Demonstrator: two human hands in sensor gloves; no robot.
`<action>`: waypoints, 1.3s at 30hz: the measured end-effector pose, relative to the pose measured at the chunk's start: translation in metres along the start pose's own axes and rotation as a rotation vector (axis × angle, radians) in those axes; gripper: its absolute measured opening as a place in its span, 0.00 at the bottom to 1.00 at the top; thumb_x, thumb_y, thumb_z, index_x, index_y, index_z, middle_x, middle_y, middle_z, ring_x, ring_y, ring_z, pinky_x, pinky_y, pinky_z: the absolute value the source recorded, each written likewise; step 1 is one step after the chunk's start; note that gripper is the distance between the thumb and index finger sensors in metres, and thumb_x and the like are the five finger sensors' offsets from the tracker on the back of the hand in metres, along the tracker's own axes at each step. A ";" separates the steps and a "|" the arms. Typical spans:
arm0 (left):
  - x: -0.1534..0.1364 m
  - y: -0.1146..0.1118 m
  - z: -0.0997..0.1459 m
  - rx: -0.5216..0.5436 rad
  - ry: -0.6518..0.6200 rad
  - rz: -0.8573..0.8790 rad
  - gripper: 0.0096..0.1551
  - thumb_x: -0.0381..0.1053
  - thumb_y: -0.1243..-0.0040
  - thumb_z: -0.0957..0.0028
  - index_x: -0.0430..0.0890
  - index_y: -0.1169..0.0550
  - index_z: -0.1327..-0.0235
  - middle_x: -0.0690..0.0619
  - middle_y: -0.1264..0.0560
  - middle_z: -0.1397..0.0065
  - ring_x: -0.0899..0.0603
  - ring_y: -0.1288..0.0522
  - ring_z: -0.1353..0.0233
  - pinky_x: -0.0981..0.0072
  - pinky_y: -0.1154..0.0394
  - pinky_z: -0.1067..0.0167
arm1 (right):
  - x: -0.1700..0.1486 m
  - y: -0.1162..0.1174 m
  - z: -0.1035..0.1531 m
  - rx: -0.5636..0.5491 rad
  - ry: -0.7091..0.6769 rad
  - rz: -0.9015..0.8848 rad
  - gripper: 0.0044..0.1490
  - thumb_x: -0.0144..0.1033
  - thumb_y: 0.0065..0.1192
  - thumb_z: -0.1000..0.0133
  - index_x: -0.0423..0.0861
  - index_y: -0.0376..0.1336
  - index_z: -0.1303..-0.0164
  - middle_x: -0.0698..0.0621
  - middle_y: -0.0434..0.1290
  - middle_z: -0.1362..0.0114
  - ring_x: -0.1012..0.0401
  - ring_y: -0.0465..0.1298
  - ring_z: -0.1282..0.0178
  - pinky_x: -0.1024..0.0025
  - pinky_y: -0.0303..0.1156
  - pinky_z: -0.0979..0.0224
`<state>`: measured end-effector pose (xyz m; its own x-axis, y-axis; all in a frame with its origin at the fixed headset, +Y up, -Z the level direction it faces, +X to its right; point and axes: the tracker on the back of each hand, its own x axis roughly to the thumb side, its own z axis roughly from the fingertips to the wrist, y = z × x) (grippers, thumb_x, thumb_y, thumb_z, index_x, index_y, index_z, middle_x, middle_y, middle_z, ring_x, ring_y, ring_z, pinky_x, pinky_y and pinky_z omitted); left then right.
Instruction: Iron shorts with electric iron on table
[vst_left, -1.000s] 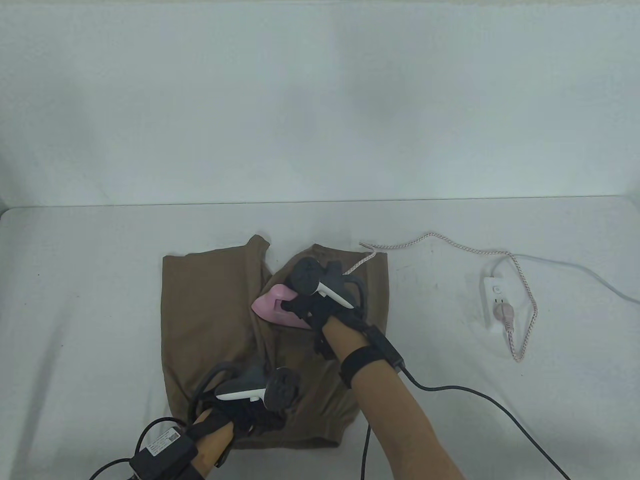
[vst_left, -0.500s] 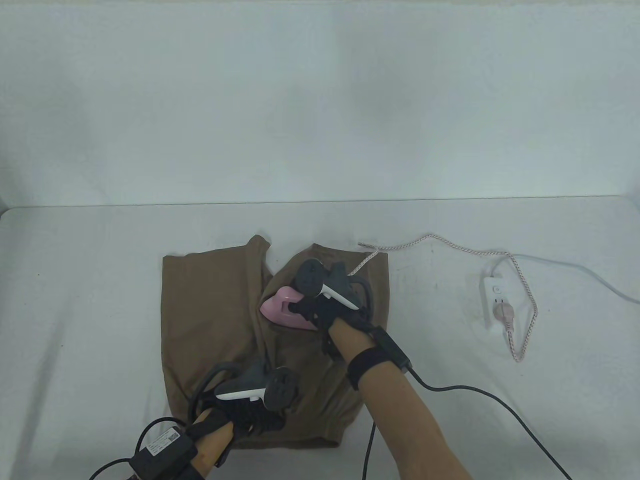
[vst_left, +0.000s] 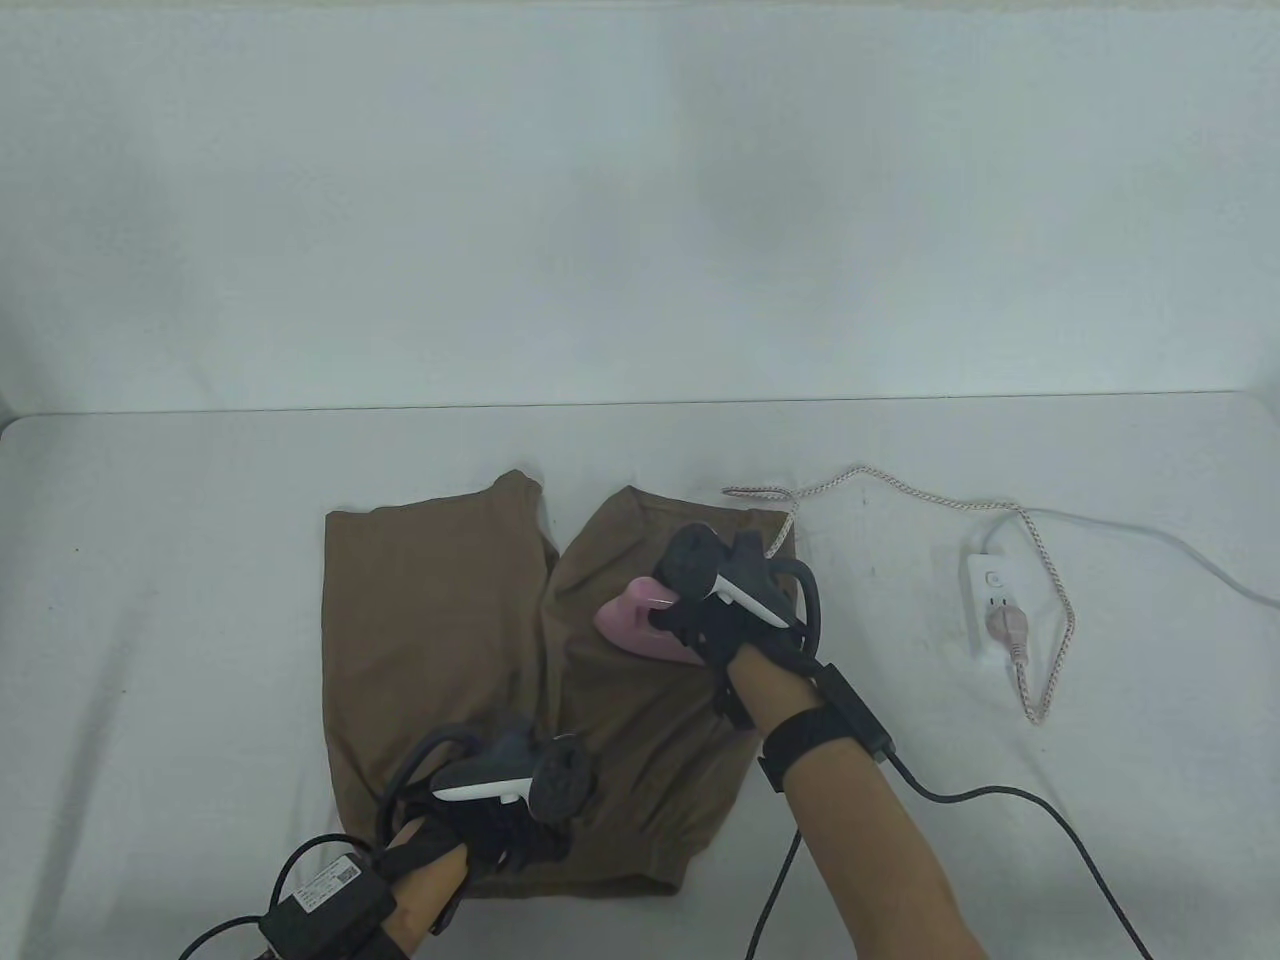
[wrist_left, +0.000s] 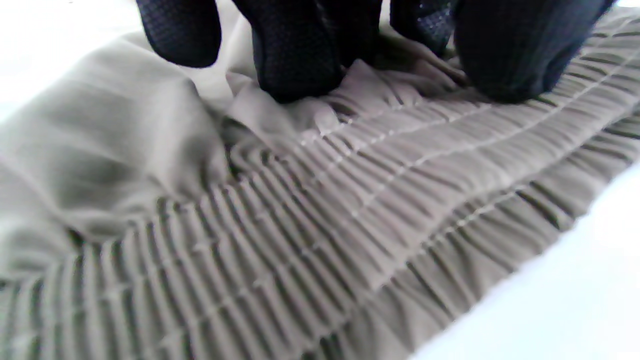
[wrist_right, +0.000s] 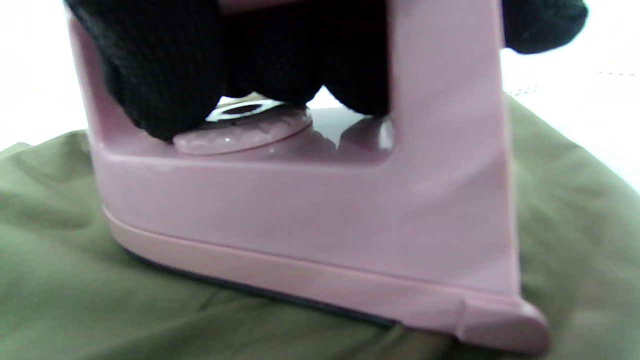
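Observation:
Brown shorts (vst_left: 430, 620) lie flat on the white table, waistband toward me. My right hand (vst_left: 715, 625) grips the handle of a pink electric iron (vst_left: 630, 625), which sits sole down on the right leg of the shorts. In the right wrist view the iron (wrist_right: 310, 220) rests on the cloth (wrist_right: 100, 300) with my gloved fingers (wrist_right: 150, 75) wrapped through its handle. My left hand (vst_left: 510, 835) presses on the waistband near the front edge. In the left wrist view its fingertips (wrist_left: 295, 60) press the ribbed elastic waistband (wrist_left: 350, 200).
The iron's braided cord (vst_left: 900, 490) runs right across the table to a plug (vst_left: 1010, 630) in a white power strip (vst_left: 985, 600). Black glove cables (vst_left: 1000, 800) trail off the front edge. A white wall (vst_left: 640, 200) rises behind the table.
My right hand has slid the iron to the right across the right leg, away from the crotch seam. The cord near the iron shifted with it. My left hand stays on the waistband.

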<state>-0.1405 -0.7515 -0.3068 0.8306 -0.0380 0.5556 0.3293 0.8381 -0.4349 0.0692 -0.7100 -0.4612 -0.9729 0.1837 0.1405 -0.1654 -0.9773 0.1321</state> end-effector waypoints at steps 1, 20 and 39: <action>0.000 0.000 0.000 0.000 0.000 0.001 0.43 0.66 0.40 0.49 0.65 0.43 0.20 0.56 0.43 0.18 0.46 0.30 0.28 0.34 0.39 0.24 | -0.004 -0.001 0.001 0.001 0.007 0.010 0.29 0.58 0.77 0.52 0.64 0.69 0.40 0.65 0.80 0.49 0.63 0.81 0.48 0.49 0.77 0.47; 0.000 0.000 0.000 0.002 -0.004 0.002 0.43 0.66 0.40 0.49 0.65 0.42 0.20 0.56 0.43 0.18 0.45 0.30 0.28 0.34 0.38 0.24 | 0.041 0.007 -0.009 -0.003 -0.053 -0.046 0.30 0.58 0.76 0.52 0.64 0.69 0.40 0.65 0.80 0.48 0.63 0.81 0.48 0.49 0.77 0.48; 0.000 0.000 -0.001 -0.001 -0.005 0.001 0.43 0.66 0.40 0.48 0.64 0.42 0.20 0.56 0.43 0.18 0.45 0.30 0.28 0.34 0.38 0.24 | 0.081 0.015 -0.010 0.021 -0.144 -0.007 0.30 0.58 0.76 0.51 0.64 0.69 0.40 0.65 0.80 0.49 0.64 0.81 0.50 0.50 0.77 0.49</action>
<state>-0.1404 -0.7521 -0.3071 0.8286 -0.0344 0.5589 0.3289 0.8377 -0.4360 -0.0137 -0.7110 -0.4581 -0.9383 0.2049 0.2785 -0.1669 -0.9739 0.1539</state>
